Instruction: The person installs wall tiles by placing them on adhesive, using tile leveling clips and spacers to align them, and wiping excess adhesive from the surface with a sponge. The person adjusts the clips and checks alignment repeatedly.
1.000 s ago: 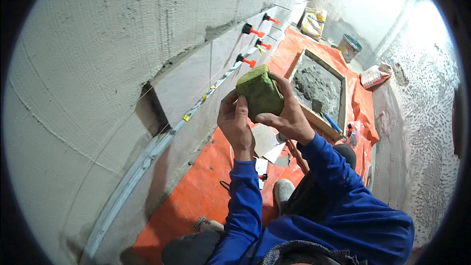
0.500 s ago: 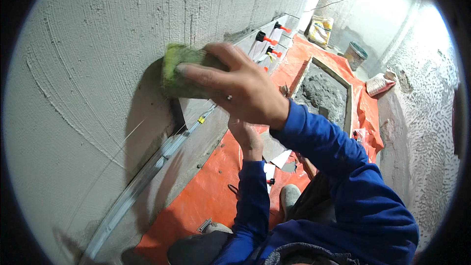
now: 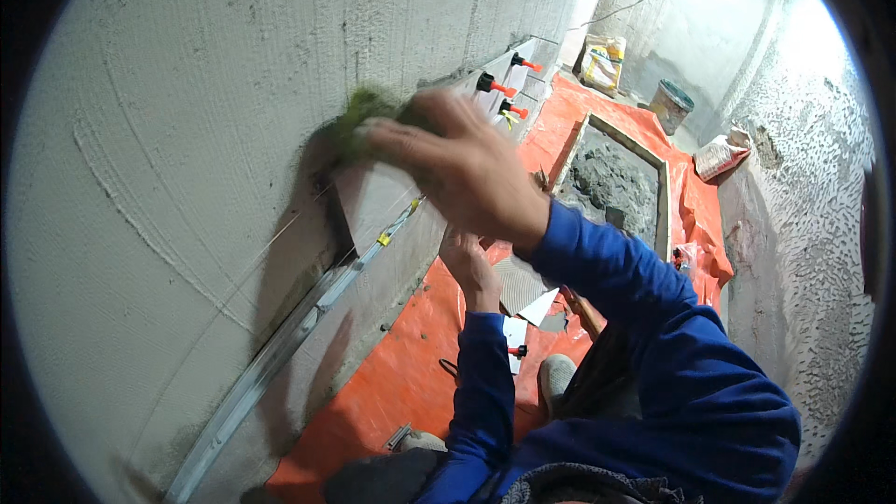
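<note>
A worn green sponge is in my right hand, fingers wrapped over it and smeared by motion. That hand is raised in front of the wall, just above the end of a light tile. Whether the sponge touches the wall or tile I cannot tell. Lower down, my left hand is close to the tile row, its fingers mostly hidden beneath my right hand. A metal rail with a yellow tie runs along the tile's lower edge. Black-and-red tile levelling clamps sit farther along the row.
Orange sheeting covers the floor. A framed tray of grey mortar stands on it. Beyond are a yellow-and-white bag, a bucket and another bag. Tile pieces lie near my feet.
My right hand and the sponge have shifted slightly right along the wall, with more blur. My left hand stays nearly in place. The view has shifted a little.
</note>
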`<state>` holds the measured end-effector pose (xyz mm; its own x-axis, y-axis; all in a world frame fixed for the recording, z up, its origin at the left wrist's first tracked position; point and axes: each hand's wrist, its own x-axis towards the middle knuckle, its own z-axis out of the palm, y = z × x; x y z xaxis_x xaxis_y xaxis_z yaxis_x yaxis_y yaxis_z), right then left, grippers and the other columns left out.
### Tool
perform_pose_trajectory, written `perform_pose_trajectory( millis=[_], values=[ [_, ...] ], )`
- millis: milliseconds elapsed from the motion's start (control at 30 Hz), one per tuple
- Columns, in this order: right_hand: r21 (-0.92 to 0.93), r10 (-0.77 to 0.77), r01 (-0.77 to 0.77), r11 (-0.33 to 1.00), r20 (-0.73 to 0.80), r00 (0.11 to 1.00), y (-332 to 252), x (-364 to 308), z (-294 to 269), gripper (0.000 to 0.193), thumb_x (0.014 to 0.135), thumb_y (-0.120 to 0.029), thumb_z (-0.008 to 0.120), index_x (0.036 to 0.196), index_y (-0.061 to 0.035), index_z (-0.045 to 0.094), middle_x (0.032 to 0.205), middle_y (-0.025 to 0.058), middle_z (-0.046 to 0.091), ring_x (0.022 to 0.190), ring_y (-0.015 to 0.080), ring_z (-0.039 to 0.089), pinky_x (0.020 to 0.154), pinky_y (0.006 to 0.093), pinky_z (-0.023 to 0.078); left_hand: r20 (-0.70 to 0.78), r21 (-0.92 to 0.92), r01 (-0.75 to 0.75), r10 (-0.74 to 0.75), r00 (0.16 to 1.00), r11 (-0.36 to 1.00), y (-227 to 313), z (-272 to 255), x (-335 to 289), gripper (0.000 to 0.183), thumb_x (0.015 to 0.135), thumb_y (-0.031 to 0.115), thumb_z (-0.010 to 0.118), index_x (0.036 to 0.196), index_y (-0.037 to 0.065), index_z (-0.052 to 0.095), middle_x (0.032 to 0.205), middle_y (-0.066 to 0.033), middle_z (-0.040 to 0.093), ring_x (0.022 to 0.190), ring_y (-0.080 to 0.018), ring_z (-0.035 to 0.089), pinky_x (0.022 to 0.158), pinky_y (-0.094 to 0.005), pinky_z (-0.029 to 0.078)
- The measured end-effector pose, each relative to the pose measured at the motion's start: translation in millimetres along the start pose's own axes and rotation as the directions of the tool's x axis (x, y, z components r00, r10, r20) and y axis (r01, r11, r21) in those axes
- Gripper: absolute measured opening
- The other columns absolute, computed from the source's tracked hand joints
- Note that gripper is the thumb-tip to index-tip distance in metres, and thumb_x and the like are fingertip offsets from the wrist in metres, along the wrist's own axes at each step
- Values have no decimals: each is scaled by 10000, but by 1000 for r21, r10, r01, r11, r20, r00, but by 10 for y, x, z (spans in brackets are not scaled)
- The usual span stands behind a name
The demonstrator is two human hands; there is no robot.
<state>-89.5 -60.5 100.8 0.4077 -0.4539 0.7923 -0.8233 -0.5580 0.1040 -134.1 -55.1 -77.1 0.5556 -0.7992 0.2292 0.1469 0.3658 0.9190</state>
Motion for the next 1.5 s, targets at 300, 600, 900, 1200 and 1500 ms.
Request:
perform_pose_trajectory(
  millis=[300,600,900,1200,1500],
  values=[
    [148,3,-7,989,26,1000,363,-16,35,437,820,-143,669,1242,-254,638,1082,121,579,969,333,593,786,416,492,564,-290,632,-405,720,719,-93,-479,159,271,968,245,560,1107,31,653,970,-72,680,811,-165,650,681,-274,516],
    [-464,295,-316,827,-119,948,1538,-237,-328,462,777,-155,707,1218,-283,657,1090,94,568,951,345,588,784,458,485,531,-190,701,-529,662,687,100,-459,215,290,953,236,545,1116,23,656,954,-67,673,775,-161,631,653,-283,499],
    [322,-190,172,931,26,981,-665,0,-254,426,774,-90,645,1167,-253,671,1118,146,572,885,280,597,739,368,489,784,-50,819,-485,388,572,-561,-423,260,413,979,302,552,1327,87,491,1274,-51,548,1095,-217,557,960,-352,468],
    [154,57,-65,986,52,997,717,-78,-58,404,823,-176,695,1221,-239,665,1062,128,595,976,320,593,831,399,485,554,-300,658,-435,710,691,-278,-350,-18,282,954,233,570,1096,7,659,885,-51,683,725,-116,620,601,-221,478],
    [815,757,-453,361,29,653,1572,-595,-495,557,896,-164,709,1368,-3,462,1160,130,638,959,173,657,755,292,572,578,-148,766,-573,580,626,-46,-371,58,278,955,229,543,1142,42,628,976,-73,653,796,-171,604,696,-317,483]
  ],
)
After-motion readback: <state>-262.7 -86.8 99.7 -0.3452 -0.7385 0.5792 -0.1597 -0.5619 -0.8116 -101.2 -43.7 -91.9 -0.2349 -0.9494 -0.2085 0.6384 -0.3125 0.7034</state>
